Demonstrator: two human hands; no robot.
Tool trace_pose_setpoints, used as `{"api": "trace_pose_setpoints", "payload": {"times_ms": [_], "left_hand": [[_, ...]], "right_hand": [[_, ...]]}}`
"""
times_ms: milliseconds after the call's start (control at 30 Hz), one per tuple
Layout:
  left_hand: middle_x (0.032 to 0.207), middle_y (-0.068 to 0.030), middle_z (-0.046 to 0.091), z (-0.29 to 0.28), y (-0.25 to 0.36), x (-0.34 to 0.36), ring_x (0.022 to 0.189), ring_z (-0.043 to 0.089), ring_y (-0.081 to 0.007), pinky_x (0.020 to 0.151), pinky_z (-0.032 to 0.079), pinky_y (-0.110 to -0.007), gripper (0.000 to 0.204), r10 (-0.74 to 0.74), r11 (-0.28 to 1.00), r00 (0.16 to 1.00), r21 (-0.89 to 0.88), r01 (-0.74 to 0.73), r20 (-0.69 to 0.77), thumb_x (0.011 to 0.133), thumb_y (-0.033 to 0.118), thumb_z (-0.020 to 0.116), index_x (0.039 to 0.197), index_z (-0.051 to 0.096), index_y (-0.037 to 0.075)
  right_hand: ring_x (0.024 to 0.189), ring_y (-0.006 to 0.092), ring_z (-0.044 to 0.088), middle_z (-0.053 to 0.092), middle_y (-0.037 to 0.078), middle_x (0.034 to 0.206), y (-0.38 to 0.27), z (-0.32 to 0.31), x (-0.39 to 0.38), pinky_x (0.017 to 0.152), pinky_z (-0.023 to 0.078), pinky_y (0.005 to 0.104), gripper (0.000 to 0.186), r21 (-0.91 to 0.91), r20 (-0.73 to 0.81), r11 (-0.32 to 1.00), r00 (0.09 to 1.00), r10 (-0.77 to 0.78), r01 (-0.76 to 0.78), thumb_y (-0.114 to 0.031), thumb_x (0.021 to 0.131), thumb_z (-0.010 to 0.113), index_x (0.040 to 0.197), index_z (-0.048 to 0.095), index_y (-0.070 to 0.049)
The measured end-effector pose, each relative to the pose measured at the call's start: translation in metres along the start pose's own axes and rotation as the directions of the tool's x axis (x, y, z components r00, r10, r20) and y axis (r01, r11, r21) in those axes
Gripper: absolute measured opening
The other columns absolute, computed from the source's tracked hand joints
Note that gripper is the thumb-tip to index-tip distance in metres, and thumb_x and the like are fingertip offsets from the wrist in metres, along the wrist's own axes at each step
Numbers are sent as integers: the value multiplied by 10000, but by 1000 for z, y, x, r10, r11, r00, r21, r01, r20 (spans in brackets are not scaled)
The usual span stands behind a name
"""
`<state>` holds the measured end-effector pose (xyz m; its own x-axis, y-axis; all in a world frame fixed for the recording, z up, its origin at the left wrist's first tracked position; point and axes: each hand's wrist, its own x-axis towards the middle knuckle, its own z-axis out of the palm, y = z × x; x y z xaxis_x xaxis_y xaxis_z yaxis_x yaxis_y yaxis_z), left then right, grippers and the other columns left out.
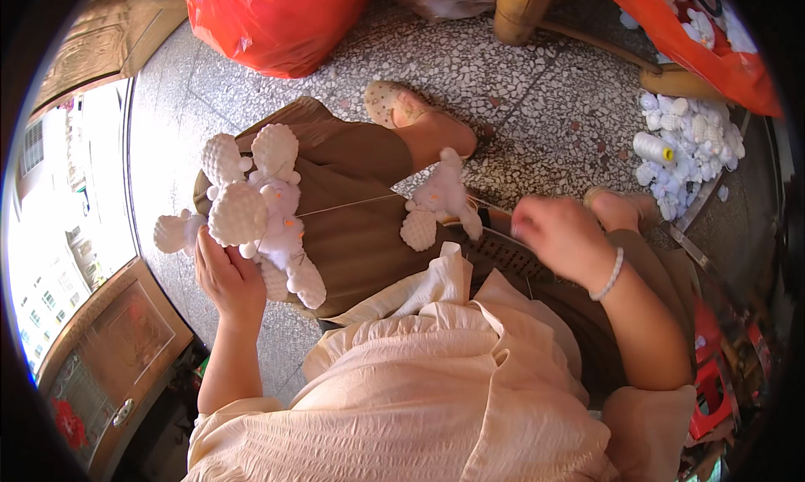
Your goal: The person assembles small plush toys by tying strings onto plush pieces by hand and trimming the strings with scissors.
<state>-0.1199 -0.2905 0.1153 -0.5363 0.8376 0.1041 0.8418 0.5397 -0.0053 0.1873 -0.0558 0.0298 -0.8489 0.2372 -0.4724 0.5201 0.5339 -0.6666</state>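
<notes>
My left hand [228, 272] is closed round a cluster of white plush toys [277, 209] with big knobbly ears and small orange spots, held over my left thigh. From the cluster a thin thread [348, 205] runs taut to another white plush toy [436, 198] above the middle of my lap. To the right of that toy, my right hand [558, 239] is raised with its fingers curled in and their tips slightly blurred. Whatever may be pinched in them is too small to make out. Beneath this hand lies a dark perforated surface [507, 254], partly hidden.
On the speckled floor at right, a white thread spool [650, 147] rests on a heap of small white pieces [692, 142]. A red plastic bag [281, 20] stands ahead, a bamboo leg [521, 12] to its right. Another red bag [700, 50] holds white pieces. A wooden door [126, 339] is at left.
</notes>
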Motion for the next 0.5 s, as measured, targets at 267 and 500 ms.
{"api": "trace_pose_setpoints", "payload": {"times_ms": [267, 500], "left_hand": [[784, -75, 470, 27, -2, -13, 684, 428, -169, 622, 383, -301, 63, 3, 964, 955, -253, -82, -295, 887, 15, 415, 903, 475, 2], [865, -72, 465, 40, -9, -18, 746, 423, -146, 676, 376, -272, 71, 36, 943, 924, -294, -158, -380, 899, 11, 405, 934, 465, -5]], "right_hand": [[1021, 290, 565, 583, 137, 1121, 61, 62, 76, 869, 446, 396, 610, 73, -399, 986, 911, -109, 150, -268, 790, 706, 1297, 440, -57], [941, 117, 568, 613, 66, 1027, 28, 120, 122, 789, 470, 272, 505, 951, 120, 292, 991, -56, -98, -269, 832, 684, 1208, 502, 15]]}}
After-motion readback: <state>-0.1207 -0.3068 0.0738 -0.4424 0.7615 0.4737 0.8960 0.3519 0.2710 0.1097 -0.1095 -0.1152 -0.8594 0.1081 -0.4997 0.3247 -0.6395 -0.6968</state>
